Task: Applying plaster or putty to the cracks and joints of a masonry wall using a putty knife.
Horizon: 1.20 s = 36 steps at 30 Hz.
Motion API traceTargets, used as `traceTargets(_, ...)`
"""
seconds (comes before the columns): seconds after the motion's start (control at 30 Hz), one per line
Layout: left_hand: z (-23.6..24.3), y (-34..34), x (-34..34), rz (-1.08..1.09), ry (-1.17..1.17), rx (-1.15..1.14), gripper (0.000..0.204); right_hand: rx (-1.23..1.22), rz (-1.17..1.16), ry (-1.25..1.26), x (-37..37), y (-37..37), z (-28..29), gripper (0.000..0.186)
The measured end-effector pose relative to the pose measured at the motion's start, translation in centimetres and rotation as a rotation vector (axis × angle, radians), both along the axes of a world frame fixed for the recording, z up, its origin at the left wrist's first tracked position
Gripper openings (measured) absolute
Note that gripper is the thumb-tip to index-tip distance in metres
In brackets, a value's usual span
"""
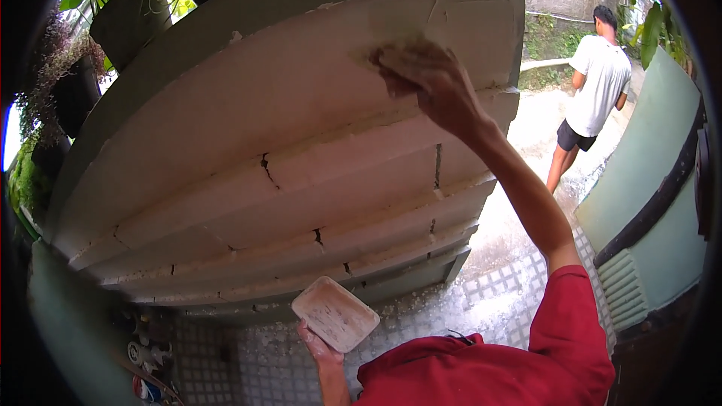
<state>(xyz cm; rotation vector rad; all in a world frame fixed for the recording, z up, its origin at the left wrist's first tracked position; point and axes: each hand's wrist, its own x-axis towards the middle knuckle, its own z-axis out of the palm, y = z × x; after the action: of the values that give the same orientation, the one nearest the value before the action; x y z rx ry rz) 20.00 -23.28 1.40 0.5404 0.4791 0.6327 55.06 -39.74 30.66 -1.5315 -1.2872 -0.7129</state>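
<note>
My right hand (423,75) is raised high against a stepped, cream-coloured wall moulding (248,135), fingers closed and pressed on its upper band; whatever it holds is hidden by blur and dust. My left hand (320,346) grips a flat rectangular white tray (335,313) smeared with pale paste, held low below the moulding's bottom step. My red sleeve (526,353) fills the lower edge. The moulding shows several dark cracks and chipped edges.
Dark plant pots (131,19) with green leaves stand on top of the ledge at upper left. A person in a white shirt and dark shorts (594,98) walks away on a wet path at right. A pale green gate (654,203) stands at right. Patterned floor tiles (481,301) lie below.
</note>
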Motion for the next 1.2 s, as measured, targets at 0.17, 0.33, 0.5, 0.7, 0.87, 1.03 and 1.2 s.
traceTargets(0.17, -0.9, 0.7, 0.4, -0.056, -0.023, -0.002, 0.057, 0.043, -0.518, -0.538, 0.6, 2.0, 4.4, 0.041)
traceTargets(0.33, -0.4, -0.1, 0.6, -0.007, 0.002, 0.014, 0.059, 0.042, -0.585, -0.485, 1.4, 3.0, 0.4, 0.043)
traceTargets(0.5, -0.8, 0.3, -0.6, -0.004, -0.046, 0.009, 0.056, -0.044, -0.443, -0.494, -0.9, 2.8, -0.2, 0.042)
traceTargets(0.7, 0.3, 0.3, -0.2, -0.049, -0.030, 0.029, 0.060, 0.084, -0.557, -0.576, 0.9, 4.7, 2.3, 0.042)
traceTargets(0.87, -0.1, 0.5, -1.2, -0.013, -0.074, 0.065, 0.056, -0.019, -0.405, -0.455, -0.2, 3.2, -1.5, 0.039)
traceTargets(1.03, -0.1, 0.8, -1.6, -0.021, -0.046, 0.051, 0.055, 0.190, -0.253, -0.433, 1.3, -2.3, 2.3, 0.039)
traceTargets(1.2, 0.9, 1.1, -1.2, -0.039, -0.036, 0.032, 0.054, 0.136, -0.407, -0.485, 3.9, -4.4, 4.6, 0.038)
